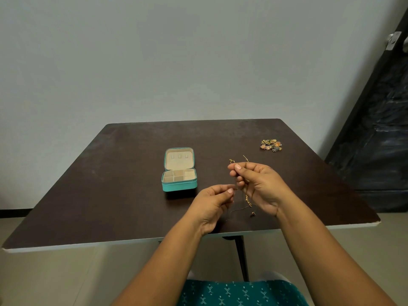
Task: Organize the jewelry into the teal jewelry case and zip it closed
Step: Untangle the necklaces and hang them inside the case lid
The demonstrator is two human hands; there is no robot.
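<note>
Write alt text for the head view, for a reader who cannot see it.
Two hands hold a thin gold chain above a dark table: the right hand pinches it high, the left hand pinches it lower. A teal case lies open to their left, and a jewelry pile sits at the far right.

Plain room, bare grey wall (154,51), dark table (110,195), dark door (379,129)

Rm: plain pale grey-green wall (154,58), unmarked, even light, no hard shadows. Counter (123,195): dark brown top w/ pale edge strip, scuffed surface, dark leg (240,257) visible under front edge. Floor (44,279) beige. Dark skirting (13,212) at wall base, left. Black door (379,133) at right, metal handle (394,39) near top.
</note>
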